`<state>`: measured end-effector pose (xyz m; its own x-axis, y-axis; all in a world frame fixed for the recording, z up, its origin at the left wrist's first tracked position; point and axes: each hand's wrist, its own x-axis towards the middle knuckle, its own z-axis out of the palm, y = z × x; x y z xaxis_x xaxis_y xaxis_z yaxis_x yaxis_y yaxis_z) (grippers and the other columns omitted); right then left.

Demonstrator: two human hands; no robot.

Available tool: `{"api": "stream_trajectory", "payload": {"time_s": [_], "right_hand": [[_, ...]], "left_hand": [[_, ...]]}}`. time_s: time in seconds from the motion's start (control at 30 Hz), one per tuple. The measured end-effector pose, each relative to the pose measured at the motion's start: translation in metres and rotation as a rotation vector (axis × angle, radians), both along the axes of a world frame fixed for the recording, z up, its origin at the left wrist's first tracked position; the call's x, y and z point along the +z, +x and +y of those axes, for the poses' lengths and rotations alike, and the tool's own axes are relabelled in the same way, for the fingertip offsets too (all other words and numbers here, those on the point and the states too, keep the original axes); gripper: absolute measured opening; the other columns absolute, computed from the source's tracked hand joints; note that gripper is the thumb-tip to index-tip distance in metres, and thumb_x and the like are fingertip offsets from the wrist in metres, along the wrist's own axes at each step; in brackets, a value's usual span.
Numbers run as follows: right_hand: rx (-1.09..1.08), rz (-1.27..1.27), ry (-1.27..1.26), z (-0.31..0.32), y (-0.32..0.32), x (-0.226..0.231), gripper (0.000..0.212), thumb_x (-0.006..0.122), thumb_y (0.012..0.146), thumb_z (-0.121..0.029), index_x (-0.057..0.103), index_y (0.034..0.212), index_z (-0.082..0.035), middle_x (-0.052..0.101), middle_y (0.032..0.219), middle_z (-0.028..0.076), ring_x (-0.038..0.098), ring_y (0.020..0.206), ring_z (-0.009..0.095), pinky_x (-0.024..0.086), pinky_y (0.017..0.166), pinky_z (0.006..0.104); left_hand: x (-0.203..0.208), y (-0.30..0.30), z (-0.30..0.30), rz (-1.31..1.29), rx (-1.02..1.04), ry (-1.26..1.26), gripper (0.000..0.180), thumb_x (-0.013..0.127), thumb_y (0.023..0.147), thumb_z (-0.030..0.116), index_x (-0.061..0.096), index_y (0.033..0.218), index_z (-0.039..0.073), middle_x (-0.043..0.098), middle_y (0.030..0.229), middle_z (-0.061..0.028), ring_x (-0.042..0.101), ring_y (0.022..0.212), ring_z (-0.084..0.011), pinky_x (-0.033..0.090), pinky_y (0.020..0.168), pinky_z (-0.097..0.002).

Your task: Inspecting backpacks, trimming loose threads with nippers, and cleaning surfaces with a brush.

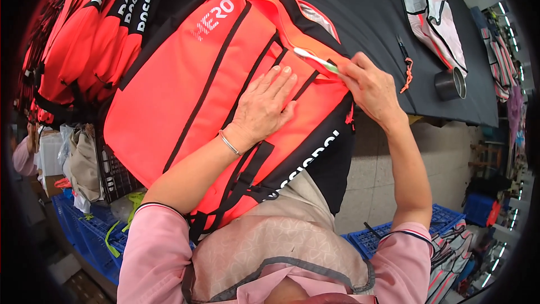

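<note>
Plainly, your right hand (371, 87) pinches a slim white-and-green stick (315, 61).
It slants up-left across the coral-red fabric bag (180, 84); your open left hand (261, 104) lies flat, just below-left.

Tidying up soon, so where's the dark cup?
In the head view, the dark cup is on the black table at right, beside the orange-corded tool, right of the right hand.

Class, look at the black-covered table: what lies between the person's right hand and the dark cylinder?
In the head view, a slim dark tool with an orange cord lies between the right hand and the cylinder.
</note>
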<state>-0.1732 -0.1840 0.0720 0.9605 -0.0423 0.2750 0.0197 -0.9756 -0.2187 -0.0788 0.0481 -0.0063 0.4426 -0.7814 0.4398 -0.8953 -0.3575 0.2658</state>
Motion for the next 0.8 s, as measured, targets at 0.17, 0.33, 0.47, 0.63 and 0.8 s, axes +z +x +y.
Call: {"api": "stream_trajectory", "payload": {"time_s": [0.17,0.33,0.47,0.63,0.8], "right_hand": [[-0.032,0.111,0.04,-0.009,-0.037,0.015,0.011,0.067,0.089,-0.018,0.064,0.09,-0.007,0.055,0.088,0.005,0.06,0.068,0.029,0.048,0.058,0.0406],[-0.024,0.012,0.046,-0.001,-0.011,-0.001,0.012,0.066,0.09,-0.017,0.065,0.089,-0.006,0.056,0.087,0.007,0.062,0.071,0.031,0.049,0.06,0.0412],[0.001,-0.077,0.081,0.013,0.033,-0.014,0.013,0.066,0.09,-0.018,0.064,0.091,-0.005,0.054,0.085,0.008,0.06,0.071,0.031,0.048,0.061,0.0403],[-0.004,0.001,-0.007,0.008,0.016,-0.003,0.013,0.066,0.09,-0.018,0.065,0.092,-0.005,0.053,0.084,0.008,0.06,0.071,0.03,0.048,0.06,0.0404],[-0.005,0.11,-0.027,-0.012,-0.043,0.022,0.011,0.066,0.089,-0.017,0.062,0.086,-0.006,0.052,0.084,0.008,0.06,0.067,0.031,0.047,0.055,0.0414]], "left_hand": [[0.002,-0.001,0.005,-0.003,0.02,0.024,0.055,0.068,0.084,0.023,0.055,0.134,0.006,0.052,0.142,-0.0123,0.047,0.133,-0.0278,0.042,0.106,-0.042],[-0.001,-0.003,0.002,-0.01,0.019,0.027,0.056,0.068,0.085,0.023,0.054,0.136,0.007,0.051,0.143,-0.0121,0.046,0.134,-0.0276,0.042,0.106,-0.0419],[-0.002,-0.003,-0.001,-0.028,0.018,0.026,0.057,0.067,0.085,0.024,0.053,0.138,0.007,0.05,0.144,-0.0118,0.046,0.135,-0.0276,0.041,0.106,-0.0417],[-0.001,0.0,0.002,-0.008,0.02,0.035,0.057,0.067,0.085,0.024,0.053,0.138,0.007,0.05,0.144,-0.0113,0.045,0.135,-0.027,0.041,0.107,-0.0415],[0.0,0.001,0.005,-0.012,0.021,0.022,0.057,0.067,0.086,0.024,0.052,0.139,0.008,0.051,0.144,-0.0105,0.045,0.135,-0.0265,0.04,0.107,-0.042]]}}
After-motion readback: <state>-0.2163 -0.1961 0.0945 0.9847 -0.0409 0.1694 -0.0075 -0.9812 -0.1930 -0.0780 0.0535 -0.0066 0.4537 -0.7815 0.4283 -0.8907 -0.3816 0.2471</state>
